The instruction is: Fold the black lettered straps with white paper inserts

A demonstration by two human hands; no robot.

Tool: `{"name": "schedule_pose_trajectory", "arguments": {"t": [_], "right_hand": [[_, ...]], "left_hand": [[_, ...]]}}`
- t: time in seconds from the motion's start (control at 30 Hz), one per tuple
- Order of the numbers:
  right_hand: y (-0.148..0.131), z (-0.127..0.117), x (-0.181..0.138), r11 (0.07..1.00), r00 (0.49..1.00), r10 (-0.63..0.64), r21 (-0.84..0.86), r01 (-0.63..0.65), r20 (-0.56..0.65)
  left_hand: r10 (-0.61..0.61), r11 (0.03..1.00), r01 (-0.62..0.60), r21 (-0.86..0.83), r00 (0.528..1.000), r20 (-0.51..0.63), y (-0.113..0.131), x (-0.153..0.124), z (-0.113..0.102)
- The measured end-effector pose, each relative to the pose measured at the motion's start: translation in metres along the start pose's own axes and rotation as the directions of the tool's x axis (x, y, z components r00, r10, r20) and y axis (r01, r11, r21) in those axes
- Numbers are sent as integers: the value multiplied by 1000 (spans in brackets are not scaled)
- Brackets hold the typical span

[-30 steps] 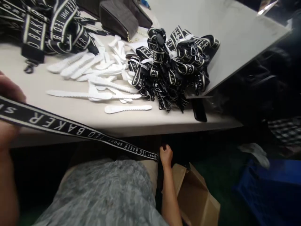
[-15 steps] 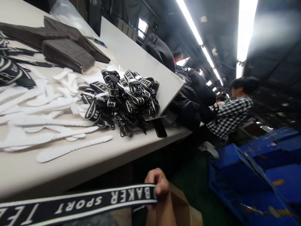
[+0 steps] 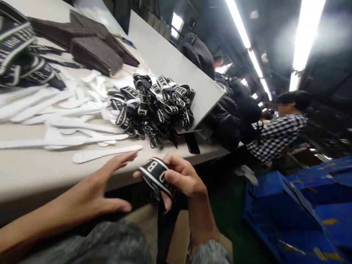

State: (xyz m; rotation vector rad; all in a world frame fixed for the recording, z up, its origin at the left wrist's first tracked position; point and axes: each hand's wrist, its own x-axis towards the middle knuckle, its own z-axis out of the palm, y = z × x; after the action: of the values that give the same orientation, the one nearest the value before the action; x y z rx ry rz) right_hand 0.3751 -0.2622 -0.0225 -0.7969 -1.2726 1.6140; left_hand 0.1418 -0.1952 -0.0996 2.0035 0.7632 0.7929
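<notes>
My right hand [image 3: 183, 175] is closed around a black webbing strap [image 3: 155, 172] with white edge stripes and lettering, gathered into a folded loop. To its left, my left hand [image 3: 106, 187] has its fingers and thumb apart with nothing between them. Just beyond both hands, a heap of similar bundled straps [image 3: 156, 106] lies on the table [image 3: 59, 181]. White strips [image 3: 74, 126] with wavy edges are scattered to the left of that heap, one [image 3: 107, 154] lying by itself near the table's front edge.
Dark brown pouches [image 3: 96, 55] and loose straps [image 3: 16, 55] lie at the back left. A white board [image 3: 170, 55] leans behind the heap, a phone [image 3: 192, 143] beside it. Blue crates [image 3: 277, 205] stand on the floor at right. A person in a checked shirt [image 3: 280, 137] is farther off.
The strap, stretched out to the left before, is now a folded bundle in my right hand. My left hand has come into view, open. The camera view has shifted slightly.
</notes>
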Motion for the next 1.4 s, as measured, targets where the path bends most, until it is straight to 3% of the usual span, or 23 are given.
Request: {"name": "schedule_pose_trajectory", "arguments": {"t": [0.1,0.17,0.23,0.37,0.43,0.53,0.6,0.7,0.8,0.87,0.93,1.0,1.1,1.27,1.33,1.4], "right_hand": [[5,10,40,998,992,-53,23,50,111],[3,9,54,993,986,-110,51,104,124],[-3,1,61,990,982,-138,53,132,128],[0,-16,69,994,994,-108,-12,108,12],[12,-19,75,992,987,-123,-27,121,-107],[37,-15,82,969,930,-239,-14,245,-280],[53,-11,85,955,902,-287,-22,296,-323],[75,-7,87,948,900,-319,-116,297,-298],[94,-8,89,919,904,-361,-250,304,-228],[103,-10,91,907,924,-357,-289,308,-139],[108,-10,91,918,950,-307,-282,279,-60],[109,-8,90,935,969,-246,-270,229,-31],[109,-1,90,972,985,-174,-164,171,-6],[126,13,90,990,991,-62,134,46,115],[138,18,88,979,999,-22,202,13,47],[147,20,84,966,996,26,257,-1,-90]], "left_hand": [[28,978,20,-209,974,225,1,24,9],[-34,958,78,-274,986,161,1,41,12],[-63,953,67,-296,998,23,4,53,7],[78,937,-110,-333,991,-109,24,69,-18],[118,951,-151,-270,984,-135,35,76,-31],[179,977,-199,-79,962,-206,47,86,-41],[222,972,-233,-21,944,-243,49,90,-45],[278,956,-292,-14,923,-265,50,93,-53],[419,907,-379,183,853,-312,49,95,-65],[552,819,-424,386,765,-332,48,98,-73],[614,774,-442,453,697,-370,46,103,-80],[564,825,-480,298,674,-477,46,111,-84],[388,866,-500,-30,707,-591,47,125,-85],[348,888,-461,-12,688,-637,44,134,-87],[348,895,-446,8,688,-637,37,128,-92],[306,933,-355,60,694,-652,25,118,-99]]}}
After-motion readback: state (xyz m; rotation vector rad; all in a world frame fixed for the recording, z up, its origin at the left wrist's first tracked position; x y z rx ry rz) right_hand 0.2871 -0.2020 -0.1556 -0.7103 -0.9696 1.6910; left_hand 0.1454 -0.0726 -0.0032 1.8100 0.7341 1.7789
